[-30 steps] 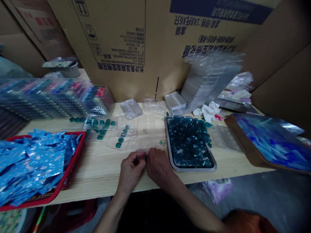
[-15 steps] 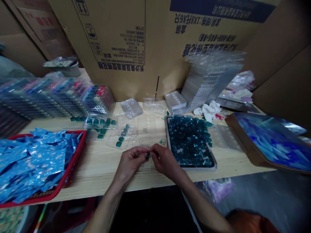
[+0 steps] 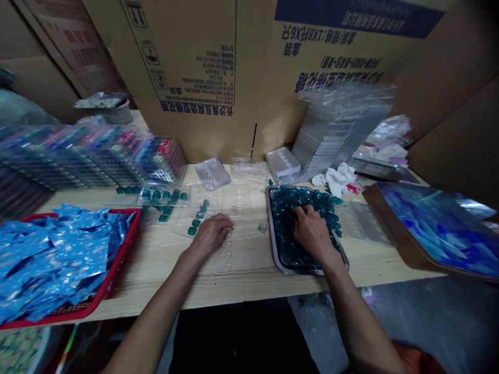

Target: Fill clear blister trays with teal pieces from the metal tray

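My right hand (image 3: 312,234) reaches down into a dark-rimmed tray (image 3: 276,254) heaped with glossy, see-through teal cubes (image 3: 294,200). Its fingers are bent and a little apart among the cubes, their tips partly hidden. Over the clear plastic trays (image 3: 230,254) on the table, my left hand (image 3: 213,234) is closed, fingers curled together. Whatever lies between them, if anything, is hidden. Left of that hand, a short row of teal cubes (image 3: 200,213) sits in a clear tray, and several more (image 3: 166,195) lie in and around another one.
On the left stands a red basket (image 3: 134,223) of blue packets. Filled clear packs (image 3: 161,161) are stacked behind it. A tall stack of empty clear trays (image 3: 335,130) leans at the back, before a large carton (image 3: 257,78). A box of blue wrappers (image 3: 440,228) is at right.
My hands have parted. The right one moved right into the tray of cubes; the left moved slightly left and up. The teal cube that was between my fingers is no longer visible.
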Action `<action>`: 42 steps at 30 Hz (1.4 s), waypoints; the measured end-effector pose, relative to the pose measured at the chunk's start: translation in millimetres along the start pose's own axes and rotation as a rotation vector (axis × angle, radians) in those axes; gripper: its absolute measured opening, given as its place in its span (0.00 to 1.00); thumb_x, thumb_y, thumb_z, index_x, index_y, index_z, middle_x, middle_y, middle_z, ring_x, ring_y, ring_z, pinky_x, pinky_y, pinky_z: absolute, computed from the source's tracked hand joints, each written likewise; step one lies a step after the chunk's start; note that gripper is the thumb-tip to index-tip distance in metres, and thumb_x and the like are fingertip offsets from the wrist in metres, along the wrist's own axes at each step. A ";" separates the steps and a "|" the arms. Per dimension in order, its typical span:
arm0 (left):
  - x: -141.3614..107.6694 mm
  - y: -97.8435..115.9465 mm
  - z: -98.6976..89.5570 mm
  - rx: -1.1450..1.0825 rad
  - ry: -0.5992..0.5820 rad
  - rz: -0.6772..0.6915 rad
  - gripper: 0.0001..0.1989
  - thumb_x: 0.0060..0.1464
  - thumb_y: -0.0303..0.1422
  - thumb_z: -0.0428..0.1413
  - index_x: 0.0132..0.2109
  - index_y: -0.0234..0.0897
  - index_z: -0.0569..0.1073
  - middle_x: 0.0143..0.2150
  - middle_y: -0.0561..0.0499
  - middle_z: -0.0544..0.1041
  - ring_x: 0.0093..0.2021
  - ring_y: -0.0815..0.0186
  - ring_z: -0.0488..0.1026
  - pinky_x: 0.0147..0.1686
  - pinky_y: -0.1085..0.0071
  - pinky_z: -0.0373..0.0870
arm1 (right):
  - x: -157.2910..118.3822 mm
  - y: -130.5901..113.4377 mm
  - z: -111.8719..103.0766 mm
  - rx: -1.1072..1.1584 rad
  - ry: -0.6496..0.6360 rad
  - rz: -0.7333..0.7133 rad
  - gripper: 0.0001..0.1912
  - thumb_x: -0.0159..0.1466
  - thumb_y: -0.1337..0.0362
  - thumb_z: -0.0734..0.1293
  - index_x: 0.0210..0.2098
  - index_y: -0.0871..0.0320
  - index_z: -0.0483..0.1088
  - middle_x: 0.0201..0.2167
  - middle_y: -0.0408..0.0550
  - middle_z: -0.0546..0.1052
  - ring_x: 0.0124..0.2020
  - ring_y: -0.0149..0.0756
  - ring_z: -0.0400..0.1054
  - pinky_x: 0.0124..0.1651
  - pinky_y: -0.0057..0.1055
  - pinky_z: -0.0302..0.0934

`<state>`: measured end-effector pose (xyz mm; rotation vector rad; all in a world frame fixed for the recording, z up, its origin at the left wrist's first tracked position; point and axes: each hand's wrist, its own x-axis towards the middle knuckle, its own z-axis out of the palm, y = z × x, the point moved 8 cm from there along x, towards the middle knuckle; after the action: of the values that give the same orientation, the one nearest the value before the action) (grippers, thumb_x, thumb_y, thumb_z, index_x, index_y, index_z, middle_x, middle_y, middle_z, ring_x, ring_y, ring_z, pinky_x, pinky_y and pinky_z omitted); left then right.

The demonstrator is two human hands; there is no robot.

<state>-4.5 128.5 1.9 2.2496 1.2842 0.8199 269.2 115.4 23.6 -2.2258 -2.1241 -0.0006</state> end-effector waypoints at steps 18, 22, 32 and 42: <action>-24.1 36.0 -5.5 -0.512 0.341 -0.359 0.16 0.58 0.38 0.56 0.51 0.37 0.77 0.42 0.45 0.80 0.39 0.62 0.77 0.40 0.68 0.74 | -15.3 -58.0 -5.3 0.953 0.149 -0.168 0.12 0.66 0.67 0.56 0.46 0.59 0.67 0.30 0.45 0.72 0.29 0.34 0.66 0.33 0.28 0.60; -25.9 46.4 21.6 -0.974 0.304 -0.574 0.20 0.48 0.41 0.65 0.46 0.34 0.79 0.36 0.48 0.81 0.33 0.67 0.77 0.36 0.72 0.73 | -37.4 -111.4 -6.7 1.065 0.122 -0.343 0.15 0.62 0.70 0.60 0.49 0.59 0.65 0.38 0.49 0.73 0.36 0.35 0.69 0.42 0.32 0.64; -43.7 25.3 23.3 -1.340 0.451 -0.758 0.16 0.40 0.31 0.68 0.39 0.33 0.80 0.36 0.49 0.81 0.31 0.72 0.76 0.34 0.77 0.74 | -36.4 -137.7 10.3 1.058 0.001 -0.389 0.15 0.63 0.71 0.60 0.50 0.59 0.65 0.42 0.51 0.76 0.40 0.36 0.71 0.43 0.33 0.66; -48.7 20.8 24.0 -1.308 0.428 -0.825 0.14 0.38 0.31 0.65 0.36 0.33 0.76 0.28 0.52 0.78 0.24 0.71 0.73 0.25 0.76 0.68 | -59.9 -155.8 -7.6 0.700 0.020 -0.400 0.08 0.68 0.68 0.56 0.45 0.59 0.63 0.40 0.52 0.73 0.39 0.41 0.70 0.39 0.32 0.60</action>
<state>5.2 74.2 -16.8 0.4825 1.1122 1.2613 111.2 62.3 35.7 -1.3918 -2.0755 0.5935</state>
